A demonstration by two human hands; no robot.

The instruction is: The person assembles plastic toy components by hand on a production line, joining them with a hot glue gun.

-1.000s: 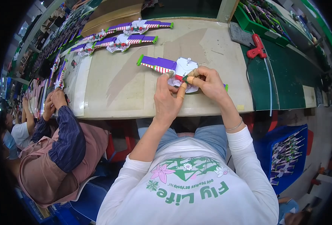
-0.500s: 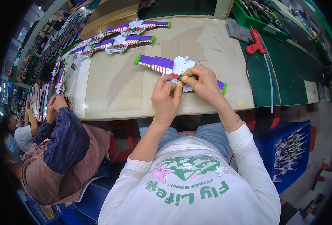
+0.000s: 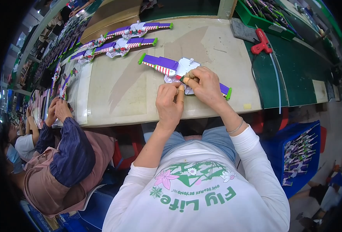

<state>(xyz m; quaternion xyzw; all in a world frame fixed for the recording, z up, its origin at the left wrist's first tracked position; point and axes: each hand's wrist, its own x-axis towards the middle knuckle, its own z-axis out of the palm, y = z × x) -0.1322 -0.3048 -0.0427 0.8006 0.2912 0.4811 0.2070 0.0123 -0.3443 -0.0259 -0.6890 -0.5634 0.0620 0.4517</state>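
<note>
A toy wing piece (image 3: 161, 63) lies aslant on the table in front of me. It has purple panels, red-and-white striped edges, bright green tips and a white middle. My right hand (image 3: 207, 89) bends over that middle, thumb and fingers pinched at a small dark green part (image 3: 181, 79) beside a red strip. At the near edge of the white middle is my left hand (image 3: 168, 102), fingers curled and the thumb upright close to them. Tan covers wrap some of my fingertips. What lies between the left fingertips is hidden.
Several similar wing pieces (image 3: 126, 45) stand in rows at the far left. A red glue gun (image 3: 261, 41) lies at the right, before a green crate (image 3: 263, 23) of parts. A blue bin (image 3: 314, 154) stands low at right. A co-worker's hands (image 3: 59, 110) work at left.
My left hand has drawn slightly toward me, and its fingertips sit a little farther from my right hand. The right hand keeps its pinch. The co-worker's hands have shifted slightly.
</note>
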